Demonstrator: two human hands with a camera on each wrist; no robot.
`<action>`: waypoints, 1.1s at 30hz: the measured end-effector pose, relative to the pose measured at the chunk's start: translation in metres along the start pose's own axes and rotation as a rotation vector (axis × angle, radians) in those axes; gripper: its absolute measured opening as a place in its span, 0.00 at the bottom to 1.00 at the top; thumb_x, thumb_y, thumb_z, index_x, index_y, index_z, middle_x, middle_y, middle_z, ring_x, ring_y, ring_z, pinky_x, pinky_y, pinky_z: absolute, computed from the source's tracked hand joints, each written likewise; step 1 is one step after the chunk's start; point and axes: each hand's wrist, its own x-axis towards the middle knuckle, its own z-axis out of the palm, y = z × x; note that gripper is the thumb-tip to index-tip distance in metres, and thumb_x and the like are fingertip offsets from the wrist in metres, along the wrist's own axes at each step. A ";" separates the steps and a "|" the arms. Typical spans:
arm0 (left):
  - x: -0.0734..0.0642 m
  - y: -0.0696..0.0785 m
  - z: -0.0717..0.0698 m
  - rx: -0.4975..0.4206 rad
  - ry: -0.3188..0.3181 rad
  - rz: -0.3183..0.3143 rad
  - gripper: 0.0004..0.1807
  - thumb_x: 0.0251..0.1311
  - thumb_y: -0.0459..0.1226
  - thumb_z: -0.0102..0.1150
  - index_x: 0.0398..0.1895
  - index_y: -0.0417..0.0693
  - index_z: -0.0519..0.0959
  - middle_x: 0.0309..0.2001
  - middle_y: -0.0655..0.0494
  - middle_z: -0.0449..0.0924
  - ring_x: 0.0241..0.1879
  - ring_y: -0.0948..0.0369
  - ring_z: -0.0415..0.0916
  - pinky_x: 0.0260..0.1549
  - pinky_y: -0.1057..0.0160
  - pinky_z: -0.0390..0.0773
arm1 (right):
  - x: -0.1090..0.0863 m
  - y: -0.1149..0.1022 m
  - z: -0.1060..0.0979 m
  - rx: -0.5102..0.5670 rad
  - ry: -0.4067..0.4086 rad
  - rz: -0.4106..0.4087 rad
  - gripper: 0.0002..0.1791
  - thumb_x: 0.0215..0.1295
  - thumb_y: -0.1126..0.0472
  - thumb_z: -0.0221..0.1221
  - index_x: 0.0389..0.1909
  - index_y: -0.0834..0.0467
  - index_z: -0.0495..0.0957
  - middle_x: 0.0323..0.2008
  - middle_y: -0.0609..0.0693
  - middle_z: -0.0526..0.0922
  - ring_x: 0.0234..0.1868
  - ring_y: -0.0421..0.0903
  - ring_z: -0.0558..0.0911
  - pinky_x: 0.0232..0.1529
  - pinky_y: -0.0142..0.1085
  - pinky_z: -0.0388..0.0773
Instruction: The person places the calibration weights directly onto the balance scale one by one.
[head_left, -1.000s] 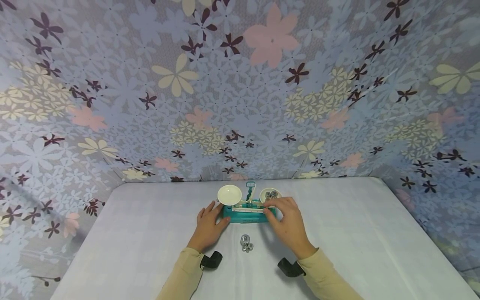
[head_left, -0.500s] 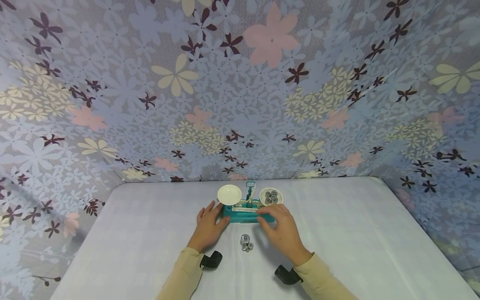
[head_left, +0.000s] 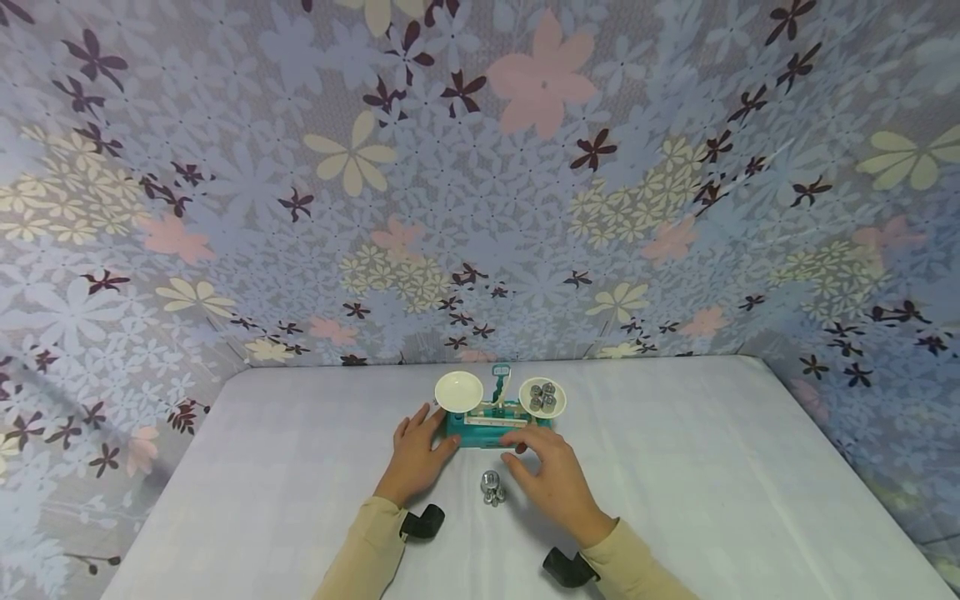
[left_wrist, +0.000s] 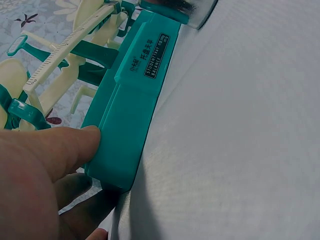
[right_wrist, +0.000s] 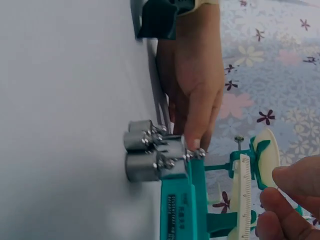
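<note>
A green and cream tray balance [head_left: 491,433] stands near the back of the table. My left hand [head_left: 416,454] grips its left end; in the left wrist view the thumb [left_wrist: 80,142] presses the base and the other fingers go round the end. The left pan [head_left: 459,392] is empty, while the right pan [head_left: 561,397] bears several metal weights [head_left: 543,397]. My right hand [head_left: 557,479] hovers before the balance's right half, thumb and fingers bent and apart with nothing between them. Just left of its thumb, more knobbed weights [head_left: 491,482] stand clustered on the table.
A white cloth covers the table [head_left: 300,467]. Behind it rises a flower-patterned backdrop [head_left: 480,208], which also runs along both sides. Black camera mounts [head_left: 423,522] stick out from the wrists.
My right hand has drawn back from the right pan and beam, down and left toward the clustered weights. The weights in that pan now show fully. My left hand stays put.
</note>
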 end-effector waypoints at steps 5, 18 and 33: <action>-0.001 0.001 -0.001 -0.001 0.000 -0.002 0.31 0.63 0.48 0.52 0.65 0.41 0.64 0.64 0.48 0.66 0.68 0.48 0.50 0.64 0.42 0.41 | -0.005 0.001 0.005 0.018 -0.036 0.010 0.10 0.56 0.61 0.65 0.39 0.45 0.80 0.36 0.36 0.80 0.34 0.36 0.76 0.38 0.38 0.72; -0.001 0.002 -0.002 0.003 -0.002 -0.001 0.31 0.63 0.48 0.52 0.65 0.41 0.64 0.64 0.48 0.66 0.68 0.48 0.50 0.64 0.42 0.42 | -0.009 0.000 0.013 0.095 -0.114 0.051 0.12 0.56 0.61 0.65 0.41 0.47 0.80 0.37 0.36 0.80 0.34 0.32 0.75 0.36 0.40 0.75; -0.001 0.001 -0.001 -0.006 0.004 0.003 0.31 0.62 0.47 0.53 0.65 0.41 0.65 0.63 0.47 0.67 0.68 0.47 0.51 0.64 0.41 0.42 | -0.011 0.004 0.015 0.111 -0.215 0.057 0.10 0.59 0.57 0.62 0.42 0.49 0.80 0.38 0.40 0.81 0.34 0.33 0.75 0.36 0.36 0.74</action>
